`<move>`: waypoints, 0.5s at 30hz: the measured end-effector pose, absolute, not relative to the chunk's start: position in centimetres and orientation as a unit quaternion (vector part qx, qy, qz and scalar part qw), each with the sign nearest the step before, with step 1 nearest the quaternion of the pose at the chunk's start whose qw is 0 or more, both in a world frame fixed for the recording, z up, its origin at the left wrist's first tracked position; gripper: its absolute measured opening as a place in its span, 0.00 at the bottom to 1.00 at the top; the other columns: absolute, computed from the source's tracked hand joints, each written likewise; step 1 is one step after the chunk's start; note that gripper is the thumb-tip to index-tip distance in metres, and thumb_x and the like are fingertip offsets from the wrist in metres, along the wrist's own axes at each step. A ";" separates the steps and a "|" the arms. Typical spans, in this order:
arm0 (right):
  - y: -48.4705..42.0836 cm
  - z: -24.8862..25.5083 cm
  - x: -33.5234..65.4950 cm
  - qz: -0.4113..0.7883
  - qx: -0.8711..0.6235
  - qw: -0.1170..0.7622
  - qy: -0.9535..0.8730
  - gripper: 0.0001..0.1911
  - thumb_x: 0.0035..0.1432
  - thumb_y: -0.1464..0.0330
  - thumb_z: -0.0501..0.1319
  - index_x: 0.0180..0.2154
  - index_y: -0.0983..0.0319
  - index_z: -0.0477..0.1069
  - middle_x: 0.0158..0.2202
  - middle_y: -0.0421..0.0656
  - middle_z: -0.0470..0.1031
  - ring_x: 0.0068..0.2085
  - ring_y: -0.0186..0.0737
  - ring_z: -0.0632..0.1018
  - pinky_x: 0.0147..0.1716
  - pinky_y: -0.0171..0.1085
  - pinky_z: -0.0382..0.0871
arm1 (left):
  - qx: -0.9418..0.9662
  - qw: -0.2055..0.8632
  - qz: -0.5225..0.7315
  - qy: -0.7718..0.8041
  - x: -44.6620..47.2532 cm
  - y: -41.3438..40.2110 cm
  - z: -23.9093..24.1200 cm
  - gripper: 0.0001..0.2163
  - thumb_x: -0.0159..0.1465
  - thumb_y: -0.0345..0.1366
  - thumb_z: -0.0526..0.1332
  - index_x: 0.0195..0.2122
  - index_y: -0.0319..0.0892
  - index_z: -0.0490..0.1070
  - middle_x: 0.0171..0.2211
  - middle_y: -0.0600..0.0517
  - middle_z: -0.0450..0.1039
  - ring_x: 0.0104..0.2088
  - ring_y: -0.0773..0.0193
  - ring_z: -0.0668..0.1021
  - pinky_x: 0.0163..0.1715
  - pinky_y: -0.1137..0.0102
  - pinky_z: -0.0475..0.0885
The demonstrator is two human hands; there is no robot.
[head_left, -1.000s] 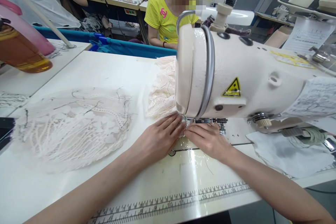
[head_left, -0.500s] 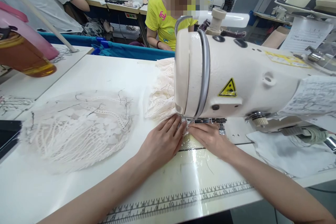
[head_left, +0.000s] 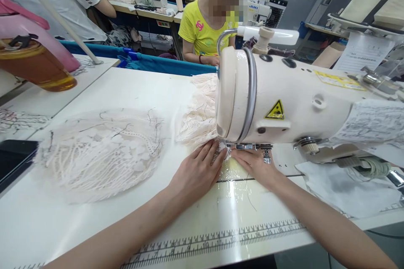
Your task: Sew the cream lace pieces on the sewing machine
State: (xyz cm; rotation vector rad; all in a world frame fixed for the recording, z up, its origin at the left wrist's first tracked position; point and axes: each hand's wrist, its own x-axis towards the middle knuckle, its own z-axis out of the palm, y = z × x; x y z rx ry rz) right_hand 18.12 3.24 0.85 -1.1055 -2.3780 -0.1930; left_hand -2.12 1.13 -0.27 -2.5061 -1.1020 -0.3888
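Note:
Under the head of the white sewing machine (head_left: 293, 96) lies a gathered cream lace fabric (head_left: 202, 109), bunched to the left of the needle area. My left hand (head_left: 197, 168) rests flat on its near edge, fingers stretched out toward the presser foot. On the other side of the foot, my right hand (head_left: 257, 166) lies low on the machine bed, its fingers extended against the lace edge. Both sets of fingertips are close together, and the machine head partly hides the fabric there. An oval cream lace piece (head_left: 104, 155) with loose dark threads lies on the table to the left.
A black phone (head_left: 15, 159) lies at the left edge, below a cup of amber drink (head_left: 38, 65) and a pink bottle (head_left: 50, 42). White cloth (head_left: 350, 189) sits at the right. A person in yellow (head_left: 195, 29) is beyond the blue cloth trough (head_left: 170, 62).
The camera view has shifted slightly, moving the machine and background right and down. Both hands stay at the lace by the presser foot, with little visible movement.

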 end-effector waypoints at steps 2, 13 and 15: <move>3.3 1.3 18.0 -0.072 -0.413 0.252 -0.872 0.08 0.62 0.67 0.58 0.35 0.56 0.77 0.26 0.36 0.78 0.26 0.30 0.75 0.34 0.32 0.69 | -0.893 0.178 -0.138 -0.390 -2.2 1.1 -0.3 0.17 0.67 0.33 0.51 0.54 0.34 0.68 0.51 0.38 0.73 0.50 0.49 0.76 0.49 0.56 0.73; 4.1 -1.3 18.9 -0.014 -0.410 0.260 -0.874 0.11 0.64 0.66 0.56 0.42 0.56 0.76 0.35 0.41 0.80 0.36 0.35 0.79 0.40 0.36 0.71 | -0.902 0.149 -0.145 -0.379 -2.3 1.1 -0.1 0.17 0.68 0.29 0.48 0.54 0.34 0.68 0.54 0.39 0.70 0.56 0.51 0.72 0.54 0.57 0.68; 3.7 -1.0 18.9 -0.020 -0.412 0.248 -0.876 0.11 0.63 0.65 0.57 0.43 0.55 0.76 0.37 0.41 0.80 0.37 0.36 0.80 0.39 0.37 0.72 | -0.910 0.154 -0.152 -0.355 -2.3 0.9 -0.3 0.18 0.66 0.25 0.46 0.54 0.32 0.68 0.54 0.41 0.70 0.56 0.54 0.72 0.56 0.60 0.67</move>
